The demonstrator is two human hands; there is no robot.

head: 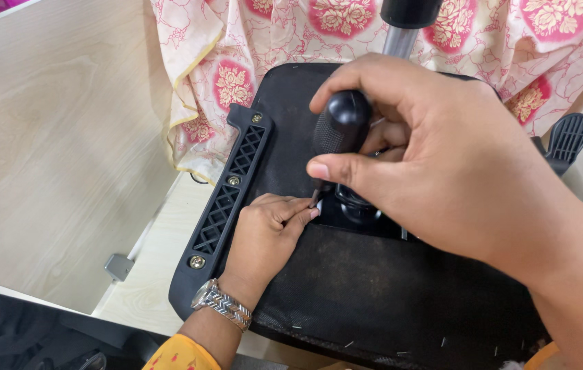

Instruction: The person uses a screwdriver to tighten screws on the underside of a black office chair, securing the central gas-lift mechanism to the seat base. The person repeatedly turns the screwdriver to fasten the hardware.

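I closed my right hand (pixel 435 157) around the black screwdriver handle (pixel 341 123), upright over the upturned chair seat (pixel 373 288), while my left hand (pixel 267 233) pinched its tip steady just below.

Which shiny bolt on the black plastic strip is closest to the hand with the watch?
The lowest round silver bolt, just beside the left hand's wrist; the other two sit higher up the strip.

open desktop (pixel 44 137) lies free at left. on the seat underside (pixel 373 288), the near fabric is open; the bracket (pixel 226 199) with 3 bolts lines its left edge, the column (pixel 401 34) and lever (pixel 565 137) crowd the far side.
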